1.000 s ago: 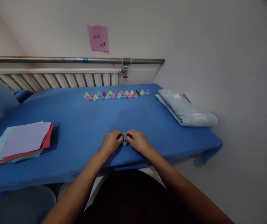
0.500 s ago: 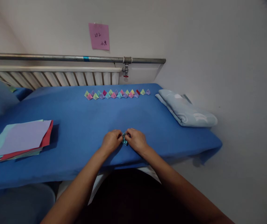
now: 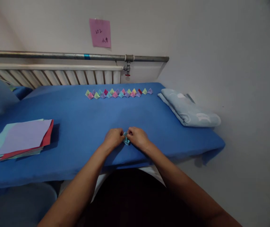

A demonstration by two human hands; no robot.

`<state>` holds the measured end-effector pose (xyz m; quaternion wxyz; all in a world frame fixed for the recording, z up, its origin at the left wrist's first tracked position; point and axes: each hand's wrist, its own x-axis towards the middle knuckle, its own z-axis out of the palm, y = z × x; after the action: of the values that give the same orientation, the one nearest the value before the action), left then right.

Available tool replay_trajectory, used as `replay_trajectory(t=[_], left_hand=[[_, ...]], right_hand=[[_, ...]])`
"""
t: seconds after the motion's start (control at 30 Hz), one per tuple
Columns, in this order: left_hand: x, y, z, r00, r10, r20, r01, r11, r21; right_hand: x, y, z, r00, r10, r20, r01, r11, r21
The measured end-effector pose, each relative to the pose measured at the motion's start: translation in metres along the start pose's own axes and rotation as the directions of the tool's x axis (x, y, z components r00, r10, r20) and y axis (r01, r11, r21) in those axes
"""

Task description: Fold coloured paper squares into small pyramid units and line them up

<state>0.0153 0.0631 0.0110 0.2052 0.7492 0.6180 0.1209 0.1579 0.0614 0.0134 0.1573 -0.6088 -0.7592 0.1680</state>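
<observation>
Between my two hands, near the front edge of the blue-covered table [image 3: 83, 126], is a small folded piece of teal paper [image 3: 126, 141]. My left hand [image 3: 113, 137] pinches its left side, thumb and fingers closed. From the other side my right hand [image 3: 137, 137] grips it the same way. The fingers hide much of the paper, so its exact folded shape cannot be made out. Farther back, several small folded paper pieces [image 3: 115, 94] in pink, green, purple, teal, red and yellow stand in two close rows.
A stack of coloured paper sheets [image 3: 26, 134] lies at the left, purple on top. On the right is a folded light-blue blanket [image 3: 186, 108]. Behind the table run a radiator [image 3: 78, 76] and a metal pipe [image 3: 61, 55]. A pink note [image 3: 101, 33] hangs on the wall.
The view has shifted slightly. Both hands stay on the teal paper, with the fingers moved a little and somewhat more of its lower part showing.
</observation>
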Motion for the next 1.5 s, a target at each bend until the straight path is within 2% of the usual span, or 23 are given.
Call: replay_trajectory(t=[0.33,0.57,0.67,0.77,0.83,0.9,1.03,1.17,1.23,1.33,1.43,1.5], left_hand=[[-0.003,0.002,0.0,1.0,0.004,-0.012,-0.005,0.999,-0.044],[-0.009,-0.01,0.001,0.999,0.032,-0.025,-0.037,0.98,-0.197],[-0.02,-0.019,0.004,0.995,0.026,-0.093,-0.05,0.962,-0.269],[-0.035,-0.027,0.011,0.976,0.01,-0.219,-0.09,0.929,-0.358],[-0.044,-0.032,0.015,0.947,-0.005,-0.32,-0.146,0.883,-0.446],[-0.051,-0.034,0.018,0.928,-0.019,-0.372,-0.186,0.841,-0.509],[-0.057,-0.035,0.018,0.929,-0.04,-0.368,-0.186,0.809,-0.558],[-0.058,-0.033,0.016,0.95,-0.036,-0.311,-0.16,0.798,-0.581],[-0.055,-0.033,0.014,0.961,-0.056,-0.272,-0.125,0.787,-0.604],[-0.048,-0.034,0.011,0.974,-0.112,-0.196,-0.05,0.74,-0.671],[-0.041,-0.034,0.006,0.984,-0.118,-0.133,-0.008,0.715,-0.699],[-0.039,-0.035,0.006,0.987,-0.108,-0.115,-0.004,0.71,-0.705]], right_hand=[[-0.003,-0.002,0.0,1.0,-0.024,-0.004,0.024,0.998,0.063],[-0.02,0.015,0.0,0.998,-0.067,-0.017,0.069,0.965,0.253],[-0.03,0.027,0.002,0.995,-0.008,-0.095,0.045,0.914,0.403],[-0.043,0.034,0.003,0.984,0.049,-0.169,0.052,0.837,0.544],[-0.051,0.035,0.002,0.978,0.063,-0.198,0.06,0.827,0.559],[-0.057,0.035,0.0,0.973,0.07,-0.219,0.067,0.826,0.56],[-0.061,0.035,-0.005,0.975,0.09,-0.203,0.051,0.798,0.601],[-0.057,0.042,-0.006,0.981,0.117,-0.156,0.011,0.764,0.645],[-0.051,0.046,-0.007,0.981,0.077,-0.18,0.052,0.784,0.619],[-0.035,0.048,-0.01,0.968,-0.108,-0.226,0.211,0.836,0.507],[-0.011,0.045,-0.015,0.906,-0.367,-0.213,0.424,0.808,0.409],[0.004,0.041,-0.02,0.85,-0.506,-0.144,0.521,0.771,0.367]])
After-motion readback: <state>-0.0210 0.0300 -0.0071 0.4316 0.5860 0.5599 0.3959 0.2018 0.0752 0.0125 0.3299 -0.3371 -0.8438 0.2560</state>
